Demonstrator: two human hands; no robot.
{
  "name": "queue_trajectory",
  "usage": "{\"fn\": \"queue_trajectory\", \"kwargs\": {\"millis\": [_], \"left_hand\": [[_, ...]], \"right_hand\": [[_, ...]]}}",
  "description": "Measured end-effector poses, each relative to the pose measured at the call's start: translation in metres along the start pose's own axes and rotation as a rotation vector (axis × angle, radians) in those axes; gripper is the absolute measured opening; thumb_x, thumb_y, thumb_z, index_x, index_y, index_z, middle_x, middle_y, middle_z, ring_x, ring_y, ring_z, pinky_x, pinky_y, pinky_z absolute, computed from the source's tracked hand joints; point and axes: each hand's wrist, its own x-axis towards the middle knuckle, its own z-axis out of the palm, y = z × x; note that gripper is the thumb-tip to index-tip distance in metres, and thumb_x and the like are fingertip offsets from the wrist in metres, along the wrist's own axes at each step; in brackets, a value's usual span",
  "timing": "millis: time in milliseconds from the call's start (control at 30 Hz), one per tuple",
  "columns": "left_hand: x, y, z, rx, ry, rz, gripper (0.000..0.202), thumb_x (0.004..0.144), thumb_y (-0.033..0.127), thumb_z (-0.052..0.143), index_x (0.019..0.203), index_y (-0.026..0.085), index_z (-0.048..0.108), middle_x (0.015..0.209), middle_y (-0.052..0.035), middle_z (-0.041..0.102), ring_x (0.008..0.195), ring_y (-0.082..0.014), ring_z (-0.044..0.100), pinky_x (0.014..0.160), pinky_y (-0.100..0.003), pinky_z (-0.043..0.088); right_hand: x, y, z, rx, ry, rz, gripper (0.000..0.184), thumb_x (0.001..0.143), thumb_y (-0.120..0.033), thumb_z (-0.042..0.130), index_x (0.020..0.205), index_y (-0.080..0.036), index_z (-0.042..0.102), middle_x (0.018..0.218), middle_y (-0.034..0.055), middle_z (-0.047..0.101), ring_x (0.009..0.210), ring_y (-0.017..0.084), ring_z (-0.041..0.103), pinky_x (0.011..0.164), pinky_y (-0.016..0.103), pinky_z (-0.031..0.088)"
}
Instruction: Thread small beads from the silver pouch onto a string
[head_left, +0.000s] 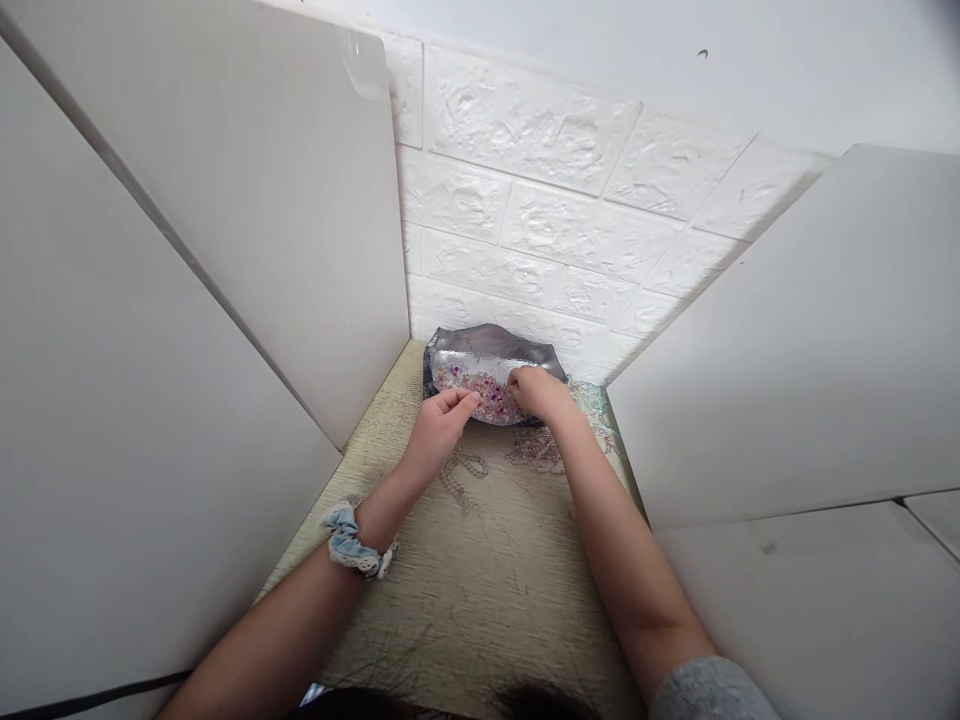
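Note:
A silver foil bag (487, 352) lies open at the far end of the table, filled with small pink and multicoloured beads (487, 392). My left hand (442, 425) hovers at the bag's near edge with fingertips pinched together. My right hand (536, 392) reaches into the bag's mouth with fingers curled down among the beads. What either hand grips is too small to make out. A beaded strand (459, 478) lies on the table just below my left hand. A light blue scrunchie (351, 541) sits on my left wrist.
White panels (187, 300) wall in the narrow wooden table (480, 580) on the left, and more panels (787, 380) on the right. A white brick-pattern wall (540, 230) closes the back. More clear and greenish bead pieces (592, 410) lie to the right of the bag.

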Motion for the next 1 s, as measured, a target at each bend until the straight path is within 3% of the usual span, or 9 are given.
{"fn": "queue_trajectory", "kwargs": {"millis": [100,233,333,533,1000], "left_hand": [[-0.001,0.002,0.0,0.015,0.009,-0.007,0.023,0.067,0.035,0.055,0.07,0.013,0.059,0.036,0.0081,0.027,0.036,-0.0042,0.02,0.037,-0.02,0.015],[-0.001,0.002,0.0,0.04,-0.002,0.007,0.023,0.067,0.036,0.055,0.068,0.013,0.059,0.037,0.0072,0.028,0.037,-0.0049,0.022,0.038,-0.02,0.017],[-0.001,0.002,-0.001,0.066,-0.008,0.028,0.022,0.068,0.036,0.055,0.065,0.014,0.058,0.038,0.0072,0.028,0.038,-0.0052,0.023,0.039,-0.02,0.02],[-0.003,0.005,-0.001,0.133,-0.02,0.035,0.022,0.069,0.035,0.054,0.064,0.014,0.06,0.04,0.0064,0.032,0.039,-0.0056,0.026,0.042,-0.02,0.022],[-0.003,0.006,0.0,0.193,-0.034,0.065,0.024,0.07,0.035,0.051,0.064,0.013,0.059,0.05,0.0042,0.041,0.045,-0.0056,0.028,0.045,-0.02,0.024]], "right_hand": [[-0.003,0.001,-0.011,0.278,0.04,-0.18,0.02,0.079,-0.026,0.04,0.079,-0.015,0.056,0.082,0.0058,0.059,0.074,0.014,0.051,0.067,0.025,0.037],[-0.009,-0.005,-0.022,0.667,-0.124,-0.332,0.023,0.078,-0.035,0.041,0.083,-0.016,0.053,0.072,0.0008,0.054,0.062,0.009,0.045,0.058,0.022,0.037],[-0.013,-0.01,-0.026,0.799,-0.202,-0.386,0.019,0.077,-0.032,0.044,0.083,-0.016,0.052,0.075,0.0008,0.053,0.063,0.009,0.045,0.06,0.022,0.037],[-0.016,-0.011,-0.027,0.892,-0.244,-0.426,0.016,0.076,-0.028,0.045,0.082,-0.016,0.052,0.075,-0.0001,0.052,0.064,0.008,0.045,0.063,0.022,0.038],[-0.017,-0.012,-0.027,0.871,-0.271,-0.401,0.016,0.078,-0.028,0.044,0.085,-0.016,0.053,0.077,0.0002,0.052,0.065,0.009,0.045,0.062,0.023,0.038]]}}
